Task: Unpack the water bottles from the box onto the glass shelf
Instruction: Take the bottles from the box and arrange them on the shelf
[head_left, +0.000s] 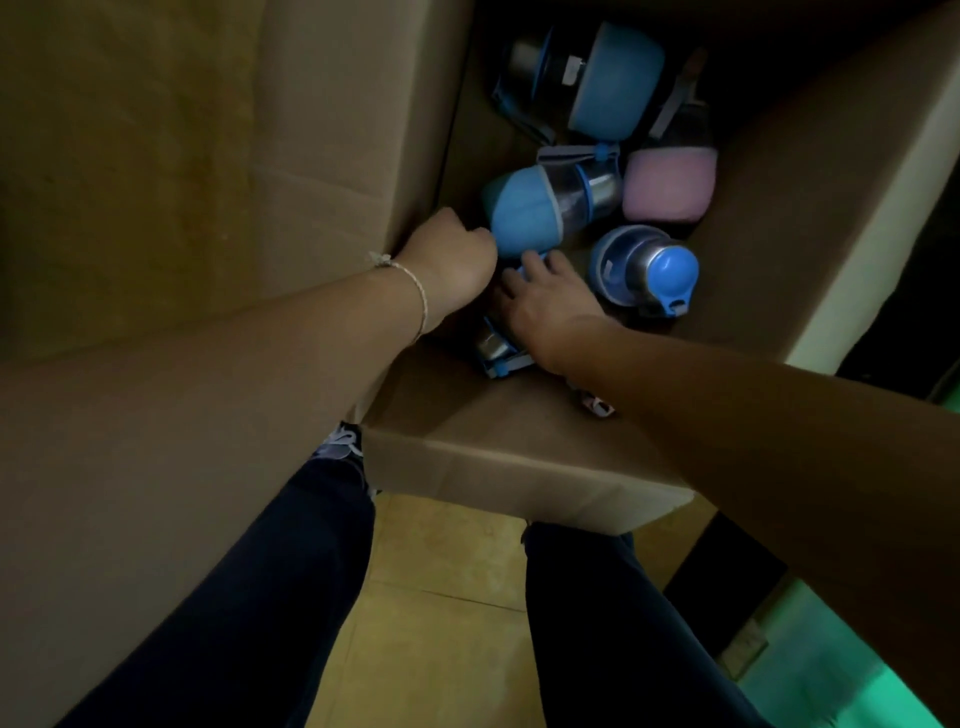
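The left hand (452, 260) is curled tight against the base of a blue-sleeved bottle (524, 218); what it grips is hidden. Just beside it, the right hand (545, 299) curls over a second bottle (496, 348) lying beneath it. Beyond the fingers, a pink bottle (670, 184) lies in the box (519, 467).

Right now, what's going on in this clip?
A person reaches both hands into a brown cardboard box of water bottles. The curled left hand is against a blue sleeved bottle; what it grips is hidden. The right hand lies over a blue-and-steel bottle, grip unclear. Both bottles are inside the box.
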